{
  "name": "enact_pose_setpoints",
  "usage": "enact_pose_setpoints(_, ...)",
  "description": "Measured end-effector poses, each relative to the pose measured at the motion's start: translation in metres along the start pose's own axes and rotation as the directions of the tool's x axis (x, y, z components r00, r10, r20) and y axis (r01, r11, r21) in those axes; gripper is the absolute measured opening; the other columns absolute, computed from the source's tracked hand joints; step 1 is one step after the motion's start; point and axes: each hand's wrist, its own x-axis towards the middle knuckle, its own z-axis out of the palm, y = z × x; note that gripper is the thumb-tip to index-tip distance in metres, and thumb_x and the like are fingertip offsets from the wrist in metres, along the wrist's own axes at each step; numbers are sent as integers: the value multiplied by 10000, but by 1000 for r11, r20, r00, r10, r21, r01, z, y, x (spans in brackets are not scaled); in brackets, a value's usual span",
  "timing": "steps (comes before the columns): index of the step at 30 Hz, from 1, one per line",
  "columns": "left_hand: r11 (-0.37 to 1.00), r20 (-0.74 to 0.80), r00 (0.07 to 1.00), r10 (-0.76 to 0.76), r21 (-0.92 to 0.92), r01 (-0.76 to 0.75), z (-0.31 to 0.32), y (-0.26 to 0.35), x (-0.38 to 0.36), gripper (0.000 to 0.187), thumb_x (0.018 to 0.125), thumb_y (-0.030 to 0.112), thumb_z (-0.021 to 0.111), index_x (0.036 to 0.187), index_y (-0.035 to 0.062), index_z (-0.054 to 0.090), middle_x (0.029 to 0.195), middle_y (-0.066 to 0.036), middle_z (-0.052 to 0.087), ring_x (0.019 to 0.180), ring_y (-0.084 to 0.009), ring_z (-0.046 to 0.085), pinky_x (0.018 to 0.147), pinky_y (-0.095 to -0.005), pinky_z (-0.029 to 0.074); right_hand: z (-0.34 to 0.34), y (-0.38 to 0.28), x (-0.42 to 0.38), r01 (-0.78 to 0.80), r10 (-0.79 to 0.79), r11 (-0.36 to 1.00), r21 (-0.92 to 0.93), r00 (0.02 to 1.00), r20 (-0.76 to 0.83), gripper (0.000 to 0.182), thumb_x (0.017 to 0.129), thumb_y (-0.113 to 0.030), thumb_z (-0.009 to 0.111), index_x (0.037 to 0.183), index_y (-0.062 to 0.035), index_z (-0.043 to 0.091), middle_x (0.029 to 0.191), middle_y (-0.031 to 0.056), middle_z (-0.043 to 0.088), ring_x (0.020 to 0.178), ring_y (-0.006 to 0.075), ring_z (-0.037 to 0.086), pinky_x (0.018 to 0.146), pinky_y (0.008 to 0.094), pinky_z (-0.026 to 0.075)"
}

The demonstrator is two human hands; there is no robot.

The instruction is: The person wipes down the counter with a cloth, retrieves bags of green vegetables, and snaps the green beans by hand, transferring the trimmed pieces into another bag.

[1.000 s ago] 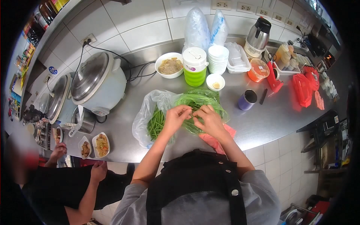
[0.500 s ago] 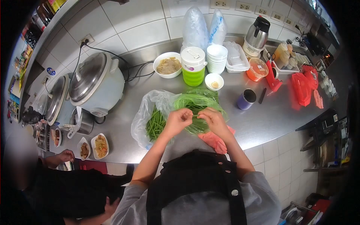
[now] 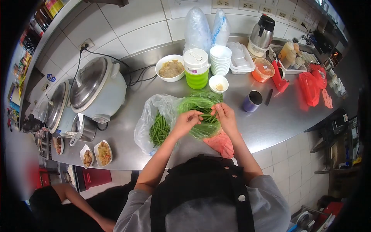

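Note:
My left hand (image 3: 188, 121) is closed in a pinch, with a thin green bean at its fingertips. Just to its right, my right hand (image 3: 226, 117) has thumb and fingers pressed together; whatever they pinch is too small to make out. Both hands are over an open green plastic bag (image 3: 199, 133) full of long green beans (image 3: 201, 103). Left of it lies a clear plastic bag (image 3: 142, 125) holding cut green bean pieces (image 3: 158, 129). A pinkish-red cloth (image 3: 222, 144) lies beneath my right wrist, at the counter's front edge.
Behind the bags stand a green-and-white jug (image 3: 196, 69), a bowl of food (image 3: 170, 69), a small bowl (image 3: 218, 84) and stacked white bowls (image 3: 220, 61). A purple cup (image 3: 252, 101) is at right. Rice cookers (image 3: 98, 89) and food dishes (image 3: 103, 153) are left, near another person's arm (image 3: 83, 207).
My hands have moved apart, the right one slightly up and right, from where they met on a bean. The other person at left has leaned lower, their hand leaving the dishes.

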Motion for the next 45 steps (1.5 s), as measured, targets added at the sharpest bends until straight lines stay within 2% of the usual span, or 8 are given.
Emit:
enact_pose_setpoints(12,933,-103,989,103,354,-61,15,-1,2,179,902,97,635,982,-58,677,838,-69,709,706,-110,624,659,-257,499,6,-23,-6,127,-138,970,-208,990,-38,218,1003,-159,546,962,17,669,739,83,680,643,155,611,606,298,489)
enact_pose_setpoints(18,630,-44,944,-326,-755,183,20,-33,-1,164,892,142,643,953,-8,668,853,-40,672,737,-109,603,673,-244,481,27,-27,-16,309,-332,917,-253,942,-54,154,974,-86,556,998,27,658,809,127,673,722,250,638,679,350,500)
enact_pose_setpoints(22,548,-28,938,-347,-817,178,20,-65,3,142,905,138,630,951,7,657,879,-36,660,746,-121,602,687,-262,490,58,-37,-31,629,-649,737,-247,761,-1,137,926,-35,597,1041,19,648,923,153,663,803,249,630,716,325,502)
enact_pose_setpoints(23,920,-271,962,21,-371,-124,17,-113,12,113,904,129,625,940,29,664,869,-35,656,722,-137,593,684,-277,494,67,-44,-32,689,-689,702,-183,721,72,174,884,-17,624,1054,14,648,954,166,656,844,289,629,755,349,502)
enact_pose_setpoints(26,928,-333,919,211,-228,-295,34,-76,9,88,895,105,624,963,72,669,890,-66,664,797,-223,628,758,-352,508,105,-56,-37,789,-753,614,-19,593,285,349,798,-63,668,1143,-10,641,1136,151,640,999,335,611,892,436,465)
enact_pose_setpoints(29,742,-140,973,185,669,-45,19,-49,6,251,877,83,624,1126,57,610,1023,-169,625,1007,-324,600,912,-387,452,139,-57,-45,785,-740,547,-290,615,271,306,844,-128,640,1135,-35,662,1024,183,650,951,366,620,878,432,481)
enact_pose_setpoints(31,719,-136,961,241,690,-83,17,-59,-6,275,866,80,629,1138,51,610,1039,-173,622,1005,-326,602,916,-389,453,175,-26,-43,366,-457,503,-783,881,119,356,858,-140,609,1205,-62,643,1170,174,592,1009,359,607,922,435,471)
enact_pose_setpoints(45,713,-204,887,414,678,-177,19,-35,-5,206,832,6,629,1032,19,677,962,-169,647,936,-373,614,835,-441,506,34,72,12,342,-341,400,-850,917,209,129,766,-74,700,874,-70,629,886,111,611,902,308,629,770,422,523)
